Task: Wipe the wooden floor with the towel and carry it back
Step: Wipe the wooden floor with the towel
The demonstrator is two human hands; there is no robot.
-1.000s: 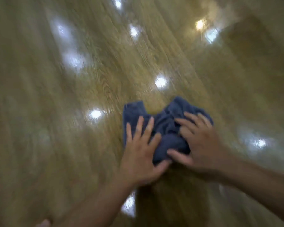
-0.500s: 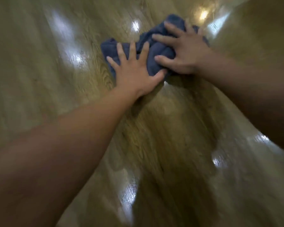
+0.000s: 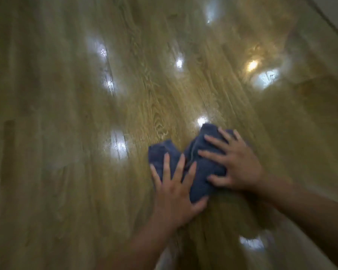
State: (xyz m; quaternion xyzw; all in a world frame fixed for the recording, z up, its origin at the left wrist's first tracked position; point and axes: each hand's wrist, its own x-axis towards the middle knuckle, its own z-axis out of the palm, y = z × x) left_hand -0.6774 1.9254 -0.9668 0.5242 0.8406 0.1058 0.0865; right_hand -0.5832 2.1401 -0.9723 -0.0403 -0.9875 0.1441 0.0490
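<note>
A crumpled dark blue towel lies on the glossy wooden floor, right of the view's centre. My left hand presses flat on the towel's near left part, fingers spread. My right hand presses on its right part, fingers spread over the bunched cloth. Both hands hide much of the towel. The view is blurred by motion.
Ceiling lights show as bright reflections across the floor planks. A pale wall edge or skirting runs along the top right corner. Bare floor extends to the left and far side.
Both hands have pulled the towel back toward me across the floor, after pushing it far away half a second ago. Their hold on the towel looks the same.
</note>
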